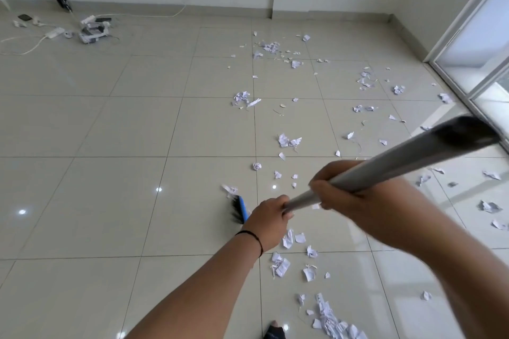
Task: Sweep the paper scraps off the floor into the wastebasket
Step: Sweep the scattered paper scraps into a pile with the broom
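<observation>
A pale tiled floor (115, 124) fills the view, bounded by white walls and, at the right, a glazed sliding door (473, 44). Paper scraps (289, 142) are strewn over the right half of the floor, from the far wall down to the near edge, with a denser pile at the bottom right. A grey broom handle (391, 164) is held slanting across the right side, its black end cap nearest the camera. The right hand (344, 187) is wrapped around the handle higher up, fingers closed on it; the left hand (271, 219), with a dark band at the wrist, grips it lower down. The blue broom head (239, 209) with black bristles rests on the floor just beyond the left hand, beside a scrap. Cables, a power strip and small devices (91, 29) lie by the far left wall; what they are is hard to tell.
</observation>
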### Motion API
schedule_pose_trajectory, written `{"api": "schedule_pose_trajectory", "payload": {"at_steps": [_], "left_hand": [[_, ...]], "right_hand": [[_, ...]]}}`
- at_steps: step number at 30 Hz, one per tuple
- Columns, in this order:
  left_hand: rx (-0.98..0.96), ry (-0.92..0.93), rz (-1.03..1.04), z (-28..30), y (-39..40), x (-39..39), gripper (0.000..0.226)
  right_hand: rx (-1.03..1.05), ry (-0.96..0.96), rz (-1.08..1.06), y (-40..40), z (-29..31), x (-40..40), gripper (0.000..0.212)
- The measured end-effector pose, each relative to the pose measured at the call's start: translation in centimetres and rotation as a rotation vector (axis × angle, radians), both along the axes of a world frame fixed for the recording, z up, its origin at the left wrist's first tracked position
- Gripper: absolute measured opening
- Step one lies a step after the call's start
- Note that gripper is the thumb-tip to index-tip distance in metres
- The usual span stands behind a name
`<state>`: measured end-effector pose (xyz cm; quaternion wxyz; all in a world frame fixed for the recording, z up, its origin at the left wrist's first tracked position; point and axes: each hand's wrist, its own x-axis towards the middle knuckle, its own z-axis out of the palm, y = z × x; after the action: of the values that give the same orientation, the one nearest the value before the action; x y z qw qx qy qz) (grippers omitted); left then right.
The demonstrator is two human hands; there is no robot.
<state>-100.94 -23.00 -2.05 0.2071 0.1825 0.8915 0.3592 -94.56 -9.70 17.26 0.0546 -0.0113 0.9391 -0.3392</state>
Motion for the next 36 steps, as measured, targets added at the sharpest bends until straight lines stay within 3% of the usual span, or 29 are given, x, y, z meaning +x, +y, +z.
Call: {"api": "schedule_pose_trajectory", "payload": {"at_steps": [6,9,12,15,22,28,33,36], "left_hand": [[0.037,0.204,0.037,2.0,2.7,-2.4,0.011],[-0.101,0.152,0.070,-0.1,1.4,-4.2,0.004],[-0.271,0.009,0.099,-3.0,-0.1,-5.3,0.012],[-0.331,-0.088,0.086,-4.5,0.3,-5.2,0.014],[-0.122,-0.087,-0.134,-2.5,9.0,-4.2,0.011],[0.130,0.152,-0.262,1.8,13.8,-2.1,0.010],[0.096,0.104,-0.334,1.2,12.4,-0.8,0.016],[0.040,-0.012,-0.306,-1.4,11.4,1.5,0.022]], "right_hand": [[-0.217,0.077,-0.140,5.7,2.0,-2.0,0.012],[-0.304,0.015,-0.189,5.1,-2.2,-2.9,0.008],[-0.336,-0.074,-0.143,2.7,-7.3,-2.8,0.018],[-0.357,-0.076,-0.139,1.9,-9.7,-2.0,0.014],[-0.134,-0.021,-0.184,8.7,-4.9,-1.0,0.017],[-0.140,0.113,-0.341,15.1,1.8,2.0,0.034],[-0.279,-0.011,-0.340,17.6,2.0,2.3,0.029],[-0.194,-0.171,-0.299,16.1,0.3,2.0,0.021]]}}
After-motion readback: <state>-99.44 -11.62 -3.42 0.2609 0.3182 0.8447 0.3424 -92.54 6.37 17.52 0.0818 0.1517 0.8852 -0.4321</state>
